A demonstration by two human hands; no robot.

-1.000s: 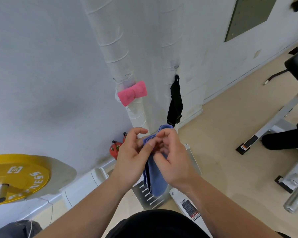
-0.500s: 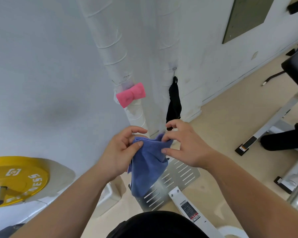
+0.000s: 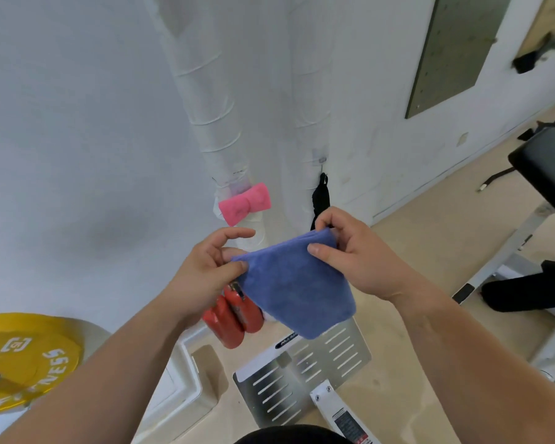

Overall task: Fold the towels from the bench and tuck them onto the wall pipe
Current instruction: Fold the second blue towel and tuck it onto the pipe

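Observation:
A small blue towel (image 3: pixel 297 283) hangs folded between my hands in the middle of the view. My left hand (image 3: pixel 205 272) pinches its upper left corner. My right hand (image 3: pixel 353 254) pinches its upper right corner between thumb and fingers. The white wrapped wall pipe (image 3: pixel 212 123) runs down the wall just beyond my hands. A folded pink towel (image 3: pixel 244 204) sits tucked against that pipe, a little above my left hand.
A black strap (image 3: pixel 320 200) hangs from a wall hook right of the pipe. Red dumbbells (image 3: pixel 234 315) lie on the floor below the towel, beside a slotted metal plate (image 3: pixel 305 370). A yellow weight plate (image 3: pixel 23 357) sits at the left. The black bench pad (image 3: pixel 545 171) is at the right.
My hands have drawn apart, spreading the bunched blue towel into a flat folded piece held by its two upper corners. The view has tilted down slightly.

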